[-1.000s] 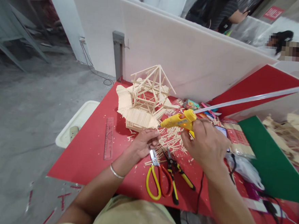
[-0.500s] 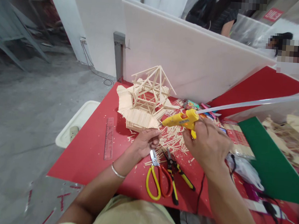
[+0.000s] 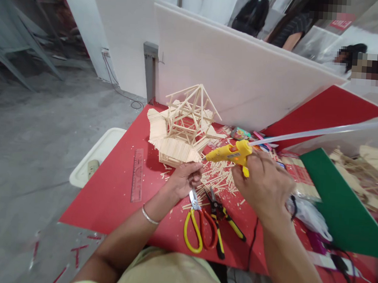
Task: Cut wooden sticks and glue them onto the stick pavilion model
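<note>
A pavilion-like model (image 3: pixel 176 145) built of thin wooden sticks stands on the red tabletop, its upper roof frame bare and its lower roof covered in sticks. My left hand (image 3: pixel 186 178) is closed at the near right corner of that lower roof; whatever its fingertips pinch is too small to make out. My right hand (image 3: pixel 264 181) grips a yellow hot glue gun (image 3: pixel 230 153), with its nozzle at the same corner, close to my left fingertips. A long translucent glue stick (image 3: pixel 306 131) sticks out of the gun's back.
Red-and-yellow scissors (image 3: pixel 199 224) and yellow-and-black pliers (image 3: pixel 221 217) lie nearest me. Cut sticks (image 3: pixel 221 174) are scattered beside the model. A clear ruler (image 3: pixel 137 174) lies to the left. White panels (image 3: pixel 220 62) stand behind; a person (image 3: pixel 290 32) is beyond them.
Both hands, the glue gun and the model hold nearly the same places. Beyond the panels, the person has shifted slightly to the right.
</note>
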`<state>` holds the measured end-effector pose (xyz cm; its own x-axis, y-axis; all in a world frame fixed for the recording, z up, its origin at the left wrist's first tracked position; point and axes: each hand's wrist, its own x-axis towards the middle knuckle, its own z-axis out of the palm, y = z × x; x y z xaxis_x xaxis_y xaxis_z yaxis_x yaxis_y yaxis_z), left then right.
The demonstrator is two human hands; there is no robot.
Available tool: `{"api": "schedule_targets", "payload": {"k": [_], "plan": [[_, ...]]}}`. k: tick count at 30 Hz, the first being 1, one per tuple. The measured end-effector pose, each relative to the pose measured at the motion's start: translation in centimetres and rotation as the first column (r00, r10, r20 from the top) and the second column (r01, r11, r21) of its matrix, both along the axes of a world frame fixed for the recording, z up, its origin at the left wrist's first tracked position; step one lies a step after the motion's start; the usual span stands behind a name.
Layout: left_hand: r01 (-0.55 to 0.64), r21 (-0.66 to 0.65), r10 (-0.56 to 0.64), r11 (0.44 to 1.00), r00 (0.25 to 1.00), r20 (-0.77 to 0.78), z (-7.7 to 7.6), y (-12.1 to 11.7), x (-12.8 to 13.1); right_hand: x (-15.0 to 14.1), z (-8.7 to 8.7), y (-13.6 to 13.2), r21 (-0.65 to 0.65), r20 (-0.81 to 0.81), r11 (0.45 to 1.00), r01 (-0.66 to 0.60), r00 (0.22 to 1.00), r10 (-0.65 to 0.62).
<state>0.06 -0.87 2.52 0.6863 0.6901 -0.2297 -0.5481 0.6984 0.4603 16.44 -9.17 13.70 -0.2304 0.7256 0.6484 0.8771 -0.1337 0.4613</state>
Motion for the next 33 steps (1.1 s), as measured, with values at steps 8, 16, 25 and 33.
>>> {"api": "schedule_targets", "payload": {"k": [8, 16, 25, 33], "plan": [[-0.036, -0.021, 0.036, 0.999, 0.999, -0.02, -0.06, 0.0, 0.22, 0.07, -0.29, 0.06, -0.028, -0.066, 1.0, -0.006, 0.998, 0.004], [-0.02, -0.077, 0.023, 0.997, 0.999, 0.033, 0.51, -0.26, -0.18, 0.21, -0.55, 0.23, 0.025, 0.009, 1.0, -0.007, 1.0, 0.006], [-0.02, -0.095, 0.023, 0.995, 0.999, 0.027, 0.19, -0.16, -0.09, 0.1, -0.45, 0.16, 0.016, -0.011, 1.0, -0.016, 1.0, 0.016], [-0.052, -0.122, 0.056, 0.991, 0.998, 0.03, 0.23, -0.25, 0.12, 0.0, -0.53, 0.47, 0.08, 0.03, 0.996, -0.05, 0.998, 0.048]]}}
